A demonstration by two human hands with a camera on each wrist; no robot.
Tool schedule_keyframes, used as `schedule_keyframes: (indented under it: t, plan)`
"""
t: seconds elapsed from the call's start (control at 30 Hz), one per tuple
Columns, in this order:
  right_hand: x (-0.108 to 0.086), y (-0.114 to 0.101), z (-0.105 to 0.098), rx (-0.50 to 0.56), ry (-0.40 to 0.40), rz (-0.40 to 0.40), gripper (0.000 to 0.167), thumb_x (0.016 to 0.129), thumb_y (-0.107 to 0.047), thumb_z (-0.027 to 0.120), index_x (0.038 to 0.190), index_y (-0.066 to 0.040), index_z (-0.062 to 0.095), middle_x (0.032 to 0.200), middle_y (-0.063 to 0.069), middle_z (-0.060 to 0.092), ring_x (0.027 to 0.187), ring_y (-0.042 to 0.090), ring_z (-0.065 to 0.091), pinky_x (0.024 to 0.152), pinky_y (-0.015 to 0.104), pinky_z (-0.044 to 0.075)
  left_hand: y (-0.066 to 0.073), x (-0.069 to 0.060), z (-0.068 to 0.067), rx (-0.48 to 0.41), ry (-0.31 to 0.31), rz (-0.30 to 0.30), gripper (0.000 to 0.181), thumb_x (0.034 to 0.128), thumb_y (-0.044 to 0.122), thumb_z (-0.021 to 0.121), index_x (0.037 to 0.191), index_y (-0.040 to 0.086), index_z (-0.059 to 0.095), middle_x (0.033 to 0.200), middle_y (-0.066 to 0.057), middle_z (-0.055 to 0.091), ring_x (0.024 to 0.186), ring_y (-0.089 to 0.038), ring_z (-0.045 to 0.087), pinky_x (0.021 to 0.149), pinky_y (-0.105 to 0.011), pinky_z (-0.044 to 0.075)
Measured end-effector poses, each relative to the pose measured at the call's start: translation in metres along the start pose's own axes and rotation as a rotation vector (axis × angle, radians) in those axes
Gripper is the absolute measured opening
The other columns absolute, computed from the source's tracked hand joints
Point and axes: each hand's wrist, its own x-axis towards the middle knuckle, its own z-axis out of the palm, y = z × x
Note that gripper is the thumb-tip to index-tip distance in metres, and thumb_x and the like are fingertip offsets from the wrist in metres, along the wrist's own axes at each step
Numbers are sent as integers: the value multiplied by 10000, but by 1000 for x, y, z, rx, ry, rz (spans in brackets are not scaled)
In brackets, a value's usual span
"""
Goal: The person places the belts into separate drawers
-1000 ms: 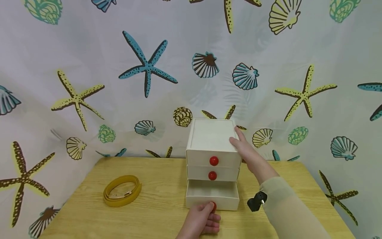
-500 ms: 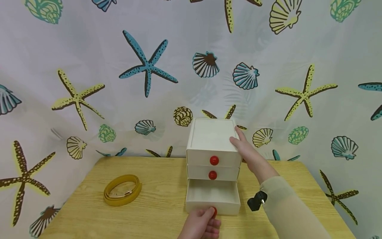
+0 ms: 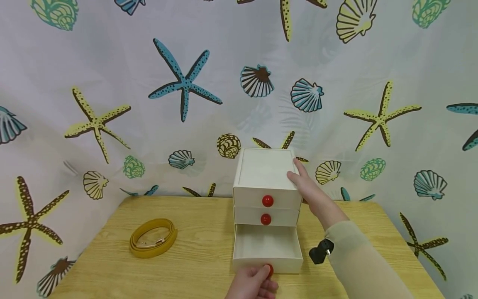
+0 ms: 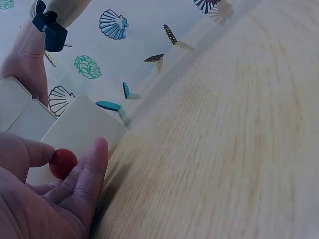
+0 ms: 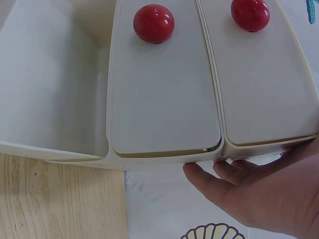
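A small white chest of drawers [image 3: 267,168] with three drawers stands at the back of the table. Its bottom drawer [image 3: 266,245] is pulled out, and the part of its inside that shows is bare. My left hand [image 3: 249,283] pinches that drawer's red knob [image 4: 63,164] between thumb and fingers. Against the chest's right side rests my right hand [image 3: 308,185], its thumb over the top edge. In the right wrist view its fingertips [image 5: 195,172] touch the chest's side wall. The upper two drawers [image 5: 164,84] are closed, each with a red knob.
A coiled yellow belt [image 3: 154,238] with a metal buckle lies on the wooden table [image 3: 194,249], left of the chest. Behind the table hangs a white cloth [image 3: 239,50] printed with starfish and shells. A black device [image 3: 321,251] sits at the right wrist.
The bottom drawer has slid further out toward me, with my left hand moving along on its knob. My right hand has stayed in place on the chest.
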Motion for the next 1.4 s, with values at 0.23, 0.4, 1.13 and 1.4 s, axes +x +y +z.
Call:
schedule_keyframes:
  t: [0.23,0.4,1.13,1.4]
  plan:
    - [1,0,-1,-4,9,0,742,1180,-424,384,1776,-370,-54,1848,125,-80,1681,446,-31,1273,756,122,-3,-4,0,37,-4,12,328,1157,279,604,1102,-4,760,834,-57,793,685,-133,712,652,-280,592]
    - [2,1,-1,-4,7,-3,737,1181,-423,378,1776,-372,-55,1849,121,-81,1681,444,-29,1275,754,113,-5,-5,-2,69,-8,-5,336,1155,297,609,1097,9,770,851,-43,801,710,-130,713,658,-280,583]
    - [3,2,-1,-2,8,-8,739,1179,-423,380,1775,-377,-53,1849,112,-87,1683,430,-49,1277,753,78,-12,-16,-7,111,-42,-10,385,1143,300,597,954,39,807,824,-24,797,658,-73,683,592,-221,533]
    - [3,3,-1,3,5,-13,742,1179,-420,381,1776,-367,-57,1848,108,-99,1682,431,-50,1277,751,93,-11,-18,-7,115,-42,-33,383,1143,298,596,954,43,810,820,-24,797,653,-71,681,590,-214,531]
